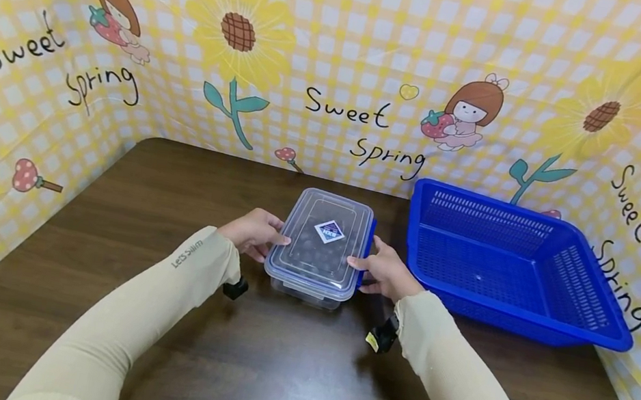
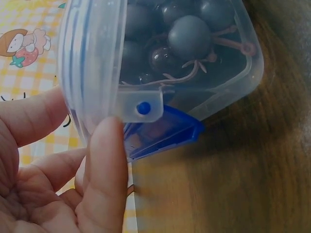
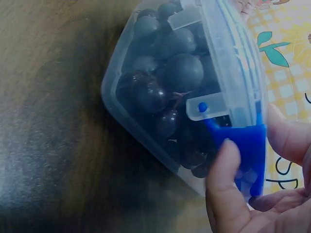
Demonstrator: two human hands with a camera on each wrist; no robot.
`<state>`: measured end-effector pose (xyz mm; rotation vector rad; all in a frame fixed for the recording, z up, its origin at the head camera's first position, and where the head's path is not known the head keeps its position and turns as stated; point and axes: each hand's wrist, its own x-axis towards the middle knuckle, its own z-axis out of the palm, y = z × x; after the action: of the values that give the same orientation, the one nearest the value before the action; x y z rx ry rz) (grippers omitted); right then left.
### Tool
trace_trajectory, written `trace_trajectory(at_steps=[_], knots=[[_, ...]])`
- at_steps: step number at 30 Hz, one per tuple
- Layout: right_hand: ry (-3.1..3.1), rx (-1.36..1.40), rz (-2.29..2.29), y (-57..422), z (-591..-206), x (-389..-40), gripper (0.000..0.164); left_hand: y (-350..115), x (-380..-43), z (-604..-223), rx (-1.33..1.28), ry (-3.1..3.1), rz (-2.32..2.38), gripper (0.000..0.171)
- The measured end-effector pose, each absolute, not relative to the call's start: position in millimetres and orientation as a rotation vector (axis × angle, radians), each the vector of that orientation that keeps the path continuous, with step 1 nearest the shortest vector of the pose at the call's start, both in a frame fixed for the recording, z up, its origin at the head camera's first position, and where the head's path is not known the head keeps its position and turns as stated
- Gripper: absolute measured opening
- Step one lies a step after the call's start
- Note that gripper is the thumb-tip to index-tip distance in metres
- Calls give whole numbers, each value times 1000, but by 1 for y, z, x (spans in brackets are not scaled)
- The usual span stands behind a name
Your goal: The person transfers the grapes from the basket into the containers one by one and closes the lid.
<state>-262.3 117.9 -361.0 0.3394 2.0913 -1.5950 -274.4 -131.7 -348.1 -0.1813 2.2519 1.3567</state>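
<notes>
A clear lidded plastic box [image 1: 318,276] with a diamond-shaped label [image 1: 329,232] rests on the table. Dark grapes [image 3: 183,73] with thin stems [image 2: 187,73] show through its walls. My left hand [image 1: 256,233] grips the lid's left edge, thumb on top; there a blue side latch [image 2: 165,131] slants outward from the box, close to the fingers. On the opposite side my right hand [image 1: 389,272] pinches the edge at another blue latch [image 3: 248,155], its thumb on the lid and a finger against the latch. Some fingertips are hidden behind the latches.
A large blue perforated basket [image 1: 514,319] stands right of the box, close to my right hand. The brown wooden table [image 1: 101,250] meets a printed yellow-checked cloth [image 1: 355,53] at the back and sides. Black wrist cameras [image 1: 382,335] sit under both wrists.
</notes>
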Motion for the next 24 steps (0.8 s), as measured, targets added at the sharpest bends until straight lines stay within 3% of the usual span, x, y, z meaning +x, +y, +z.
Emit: trace_trajectory(at_steps=[10, 24], knots=[[2112, 302, -1554, 114, -354, -268, 70, -133, -278, -351, -195, 2248, 1346, 45], [2052, 333, -1647, 119, -357, -265, 77, -132, -281, -352, -188, 2225, 1367, 48]])
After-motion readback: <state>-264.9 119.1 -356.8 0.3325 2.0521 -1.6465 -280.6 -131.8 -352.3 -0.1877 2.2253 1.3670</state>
